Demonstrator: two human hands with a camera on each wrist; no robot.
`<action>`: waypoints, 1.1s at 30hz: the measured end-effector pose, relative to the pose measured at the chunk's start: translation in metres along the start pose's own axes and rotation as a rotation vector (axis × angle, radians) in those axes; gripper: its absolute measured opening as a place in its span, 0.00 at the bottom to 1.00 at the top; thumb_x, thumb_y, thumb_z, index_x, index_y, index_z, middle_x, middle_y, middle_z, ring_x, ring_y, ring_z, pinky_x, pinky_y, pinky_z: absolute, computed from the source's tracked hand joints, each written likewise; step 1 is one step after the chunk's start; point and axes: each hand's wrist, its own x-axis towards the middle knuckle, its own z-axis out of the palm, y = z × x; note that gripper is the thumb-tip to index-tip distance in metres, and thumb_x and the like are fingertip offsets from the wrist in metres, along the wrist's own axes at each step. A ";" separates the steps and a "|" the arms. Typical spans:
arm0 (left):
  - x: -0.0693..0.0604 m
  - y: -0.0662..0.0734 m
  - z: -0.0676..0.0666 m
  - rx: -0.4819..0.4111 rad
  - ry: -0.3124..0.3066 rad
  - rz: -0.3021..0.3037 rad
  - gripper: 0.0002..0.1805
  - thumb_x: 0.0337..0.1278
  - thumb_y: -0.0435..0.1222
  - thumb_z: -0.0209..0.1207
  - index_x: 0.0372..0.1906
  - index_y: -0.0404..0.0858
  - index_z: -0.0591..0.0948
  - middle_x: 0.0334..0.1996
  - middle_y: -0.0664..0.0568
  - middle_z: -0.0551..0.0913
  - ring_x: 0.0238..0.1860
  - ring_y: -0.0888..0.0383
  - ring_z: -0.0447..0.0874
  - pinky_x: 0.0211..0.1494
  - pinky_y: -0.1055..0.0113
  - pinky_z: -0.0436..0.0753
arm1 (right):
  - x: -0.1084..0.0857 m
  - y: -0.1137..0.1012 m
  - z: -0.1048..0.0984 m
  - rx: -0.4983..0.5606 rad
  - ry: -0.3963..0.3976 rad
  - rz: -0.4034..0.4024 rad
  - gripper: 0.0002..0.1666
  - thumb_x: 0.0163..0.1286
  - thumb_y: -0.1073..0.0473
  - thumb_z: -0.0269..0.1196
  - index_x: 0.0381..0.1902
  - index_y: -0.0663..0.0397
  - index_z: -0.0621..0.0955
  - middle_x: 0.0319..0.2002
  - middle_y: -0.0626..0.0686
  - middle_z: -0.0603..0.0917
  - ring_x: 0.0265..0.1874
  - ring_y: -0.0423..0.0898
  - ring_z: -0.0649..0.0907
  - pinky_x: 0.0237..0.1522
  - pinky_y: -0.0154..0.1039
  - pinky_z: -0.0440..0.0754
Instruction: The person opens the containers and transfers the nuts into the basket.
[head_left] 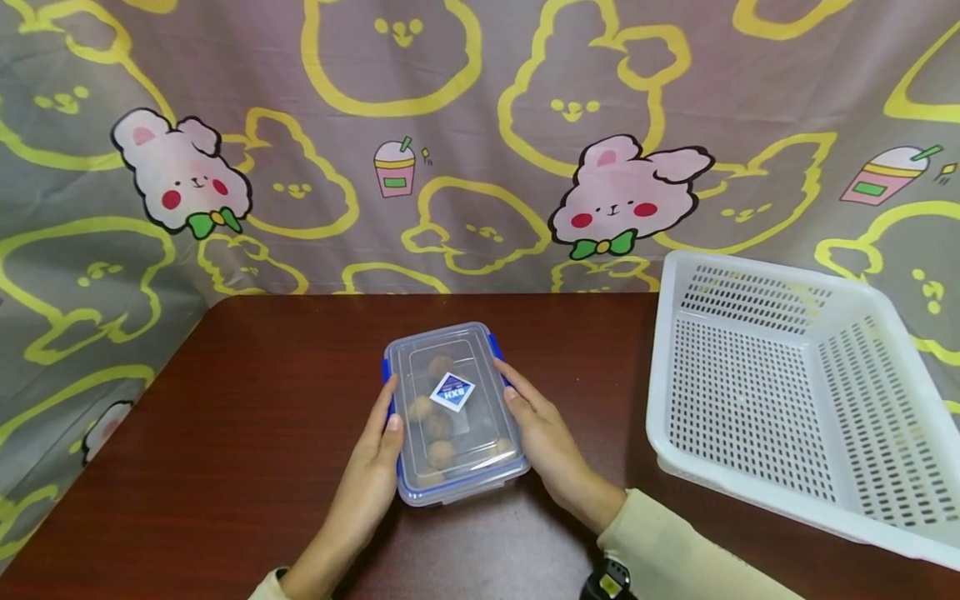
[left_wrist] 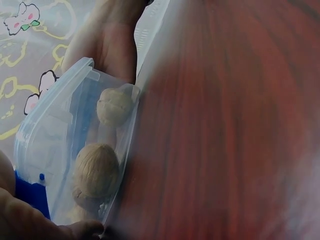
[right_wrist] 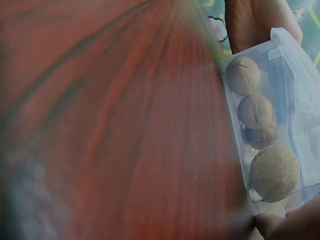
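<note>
A clear plastic food container (head_left: 468, 442) with a clear lid and blue side clips is between both hands in the head view. A white and blue label (head_left: 452, 392) is on its lid. Several walnuts (right_wrist: 274, 172) lie inside, visible through the walls in both wrist views. My left hand (head_left: 367, 475) grips the container's left long side, thumb near the lid's rim. On the opposite side my right hand (head_left: 551, 446) holds it the same way. Some fingers of both hands are hidden behind the container. Whether its base touches the table cannot be told.
A white perforated plastic basket (head_left: 663, 375) stands on the right of the dark red-brown wooden table (head_left: 262, 417). Behind the table hangs a cartoon-printed curtain (head_left: 465, 150). A black watch-like device (head_left: 609, 581) is at the right sleeve.
</note>
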 end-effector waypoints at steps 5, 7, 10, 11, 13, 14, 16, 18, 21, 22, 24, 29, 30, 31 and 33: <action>0.000 0.000 0.000 0.041 0.023 0.005 0.30 0.87 0.44 0.39 0.85 0.59 0.53 0.85 0.48 0.52 0.84 0.42 0.48 0.84 0.36 0.49 | -0.001 0.000 0.001 -0.014 0.014 -0.012 0.27 0.87 0.54 0.46 0.78 0.30 0.71 0.78 0.50 0.70 0.71 0.56 0.76 0.74 0.57 0.70; 0.000 0.000 0.000 0.049 0.026 -0.003 0.30 0.87 0.43 0.39 0.85 0.59 0.53 0.85 0.50 0.52 0.84 0.44 0.48 0.84 0.38 0.48 | -0.001 0.000 0.000 -0.018 0.016 -0.012 0.27 0.87 0.54 0.46 0.78 0.31 0.71 0.78 0.51 0.70 0.71 0.56 0.75 0.74 0.57 0.70; 0.001 0.001 -0.001 0.052 0.020 -0.007 0.30 0.87 0.42 0.39 0.85 0.59 0.53 0.85 0.50 0.52 0.85 0.44 0.47 0.85 0.39 0.48 | -0.002 -0.001 0.001 -0.017 0.013 -0.014 0.27 0.87 0.55 0.45 0.78 0.31 0.71 0.78 0.51 0.70 0.72 0.57 0.75 0.74 0.58 0.70; 0.001 0.001 -0.002 0.051 0.015 -0.007 0.30 0.87 0.42 0.38 0.85 0.59 0.53 0.85 0.50 0.51 0.85 0.44 0.47 0.85 0.39 0.48 | -0.002 -0.001 0.001 -0.018 0.014 -0.016 0.28 0.87 0.55 0.45 0.78 0.31 0.70 0.78 0.51 0.70 0.72 0.56 0.75 0.74 0.58 0.70; 0.001 0.001 -0.002 0.047 0.003 -0.006 0.30 0.87 0.42 0.38 0.85 0.59 0.52 0.86 0.50 0.50 0.85 0.44 0.46 0.85 0.39 0.47 | -0.002 -0.001 0.002 -0.019 0.020 -0.020 0.28 0.87 0.55 0.45 0.78 0.30 0.71 0.78 0.51 0.70 0.71 0.56 0.75 0.74 0.58 0.70; 0.002 0.001 -0.002 0.045 -0.004 -0.007 0.30 0.87 0.42 0.38 0.85 0.60 0.52 0.86 0.50 0.50 0.85 0.44 0.45 0.85 0.39 0.47 | -0.002 -0.001 0.002 -0.019 0.024 -0.022 0.27 0.87 0.55 0.45 0.78 0.30 0.71 0.78 0.51 0.70 0.70 0.56 0.76 0.73 0.58 0.71; 0.002 0.001 -0.003 0.044 -0.018 -0.014 0.30 0.87 0.44 0.37 0.85 0.61 0.50 0.86 0.50 0.49 0.85 0.44 0.44 0.85 0.38 0.46 | -0.002 0.000 0.002 -0.022 0.032 -0.024 0.27 0.87 0.55 0.45 0.78 0.31 0.71 0.77 0.51 0.71 0.69 0.56 0.77 0.72 0.56 0.72; 0.002 0.001 -0.002 0.038 -0.031 -0.025 0.30 0.87 0.46 0.36 0.85 0.63 0.49 0.86 0.52 0.47 0.86 0.44 0.43 0.85 0.37 0.44 | -0.002 0.001 0.002 -0.025 0.037 -0.026 0.27 0.87 0.55 0.45 0.78 0.31 0.71 0.77 0.51 0.71 0.68 0.55 0.78 0.71 0.55 0.73; 0.000 0.000 -0.003 0.026 -0.055 -0.031 0.30 0.87 0.48 0.35 0.85 0.64 0.46 0.87 0.53 0.44 0.86 0.44 0.40 0.84 0.35 0.42 | -0.002 0.002 0.003 -0.031 0.039 -0.026 0.27 0.87 0.55 0.45 0.78 0.31 0.71 0.77 0.52 0.71 0.67 0.55 0.79 0.70 0.55 0.74; 0.000 -0.001 -0.003 0.024 -0.061 -0.030 0.30 0.87 0.48 0.35 0.86 0.64 0.46 0.87 0.53 0.44 0.86 0.44 0.39 0.84 0.35 0.42 | -0.002 0.002 0.003 -0.030 0.039 -0.027 0.27 0.87 0.55 0.45 0.78 0.31 0.71 0.77 0.52 0.71 0.66 0.55 0.79 0.70 0.55 0.74; -0.001 -0.001 -0.003 0.025 -0.073 -0.025 0.31 0.87 0.49 0.34 0.86 0.64 0.45 0.87 0.53 0.42 0.86 0.43 0.38 0.84 0.34 0.41 | -0.002 0.003 0.003 -0.031 0.038 -0.027 0.27 0.87 0.55 0.45 0.78 0.31 0.71 0.77 0.52 0.72 0.65 0.55 0.80 0.69 0.55 0.75; -0.002 -0.002 -0.003 0.047 -0.082 -0.006 0.31 0.87 0.50 0.34 0.86 0.62 0.44 0.87 0.52 0.42 0.86 0.43 0.38 0.83 0.32 0.41 | -0.002 0.004 0.003 -0.033 0.043 -0.036 0.27 0.87 0.55 0.45 0.78 0.31 0.71 0.75 0.53 0.73 0.62 0.53 0.82 0.65 0.49 0.78; -0.002 -0.002 -0.003 0.054 -0.077 -0.004 0.31 0.87 0.50 0.34 0.86 0.62 0.45 0.87 0.52 0.43 0.86 0.43 0.39 0.83 0.32 0.42 | -0.002 0.003 0.003 -0.031 0.043 -0.039 0.27 0.87 0.55 0.45 0.78 0.32 0.71 0.75 0.53 0.74 0.61 0.53 0.82 0.64 0.48 0.78; -0.002 -0.001 -0.003 0.064 -0.071 -0.004 0.31 0.87 0.50 0.34 0.86 0.62 0.46 0.87 0.52 0.44 0.86 0.43 0.40 0.83 0.33 0.43 | -0.002 0.003 0.003 -0.029 0.043 -0.043 0.27 0.87 0.55 0.45 0.78 0.32 0.71 0.75 0.54 0.74 0.61 0.53 0.82 0.63 0.47 0.78; -0.001 -0.001 -0.002 0.079 -0.057 -0.003 0.31 0.87 0.50 0.35 0.86 0.61 0.47 0.87 0.51 0.46 0.86 0.43 0.42 0.83 0.33 0.44 | -0.002 0.003 0.002 -0.025 0.044 -0.048 0.27 0.87 0.55 0.45 0.78 0.33 0.71 0.75 0.54 0.74 0.60 0.53 0.82 0.63 0.46 0.79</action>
